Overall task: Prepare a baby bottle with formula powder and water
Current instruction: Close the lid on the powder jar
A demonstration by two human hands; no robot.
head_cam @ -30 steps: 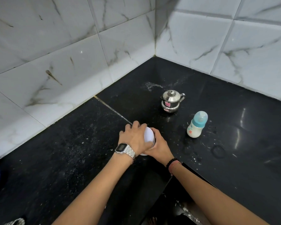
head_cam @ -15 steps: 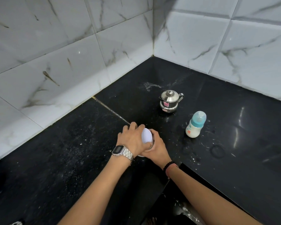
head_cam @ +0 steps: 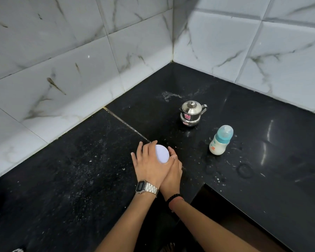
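Judging from how things lie, the task looks close to its end. The baby bottle [head_cam: 220, 141] stands upright on the black counter [head_cam: 65, 179], well to the right of the hands, with its blue cap fitted and a milky white liquid filling its lower part, so powder and water seem to have been combined already. A small steel kettle [head_cam: 191, 113], lid on, is set behind and to the left of the bottle, near the tiled corner. Both hands are brought together around a white-lidded tub [head_cam: 161, 155], presumably the formula container: the left hand [head_cam: 149, 165] is curled over the lid's left edge, and the right hand [head_cam: 172, 171] is wrapped round the body below. Whether the lid is being tightened or loosened cannot be told. Wet rings and white specks are scattered on the counter around the bottle. What seems left is closing and putting away the tub, and perhaps wiping the counter.
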